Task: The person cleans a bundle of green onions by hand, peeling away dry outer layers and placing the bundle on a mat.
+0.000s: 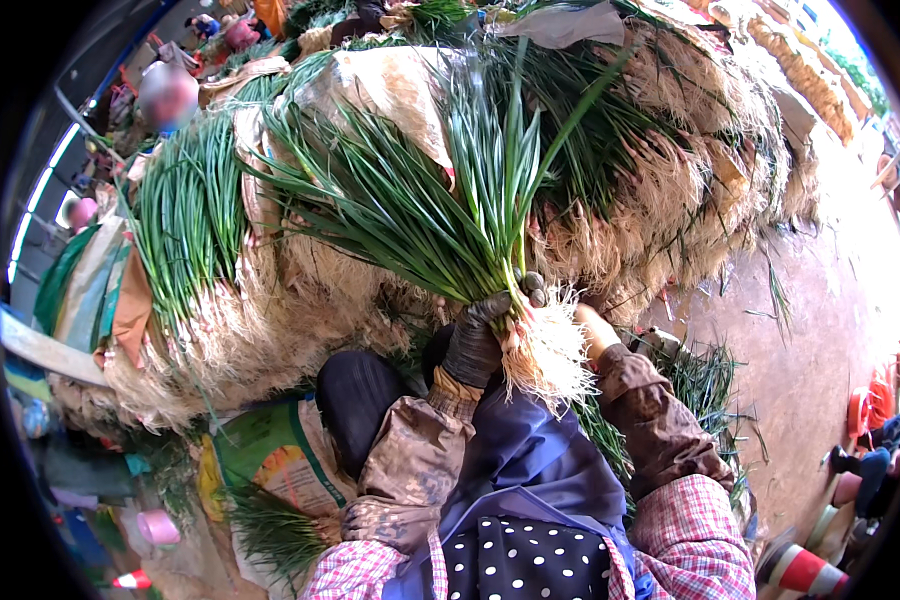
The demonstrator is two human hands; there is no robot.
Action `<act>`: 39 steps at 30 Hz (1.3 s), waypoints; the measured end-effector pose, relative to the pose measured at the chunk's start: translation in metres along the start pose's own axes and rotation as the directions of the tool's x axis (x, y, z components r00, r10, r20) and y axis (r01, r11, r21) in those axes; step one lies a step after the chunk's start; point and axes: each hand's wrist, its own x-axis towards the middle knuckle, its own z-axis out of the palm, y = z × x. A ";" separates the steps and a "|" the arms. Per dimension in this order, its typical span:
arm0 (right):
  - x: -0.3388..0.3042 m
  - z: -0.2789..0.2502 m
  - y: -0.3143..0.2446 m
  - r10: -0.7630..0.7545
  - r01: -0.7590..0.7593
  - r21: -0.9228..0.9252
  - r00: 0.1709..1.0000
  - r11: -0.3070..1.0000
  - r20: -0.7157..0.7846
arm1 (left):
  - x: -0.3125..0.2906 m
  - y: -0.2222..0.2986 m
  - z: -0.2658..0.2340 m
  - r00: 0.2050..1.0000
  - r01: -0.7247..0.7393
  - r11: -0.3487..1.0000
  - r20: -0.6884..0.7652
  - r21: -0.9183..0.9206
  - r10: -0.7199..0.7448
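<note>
A large bunch of green onions (470,215) fans up and to the left in front of me, its pale stringy roots (548,350) hanging on the right. My left hand (478,335), in a dark, dirty glove, is closed around the stems just above the roots. Dark gloved fingertips show on the near side of the stems; whose hand they belong to is hard to tell. Behind the roots is my right hand (592,328), of which only bare skin near the wrist shows; its fingers are hidden.
Long heaps of green onions (190,220) with roots toward me stretch across the front, with more piled at the right (650,170). A printed sack (275,455) lies by my left knee. Loose green leaves (705,385) litter the brown floor (760,330). Other people are at the far left.
</note>
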 end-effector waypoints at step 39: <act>0.008 -0.048 -0.095 -0.417 0.273 -0.356 0.800 0.893 -0.432 | 0.006 -0.003 -0.007 0.997 0.017 0.996 -0.075 0.092 -0.010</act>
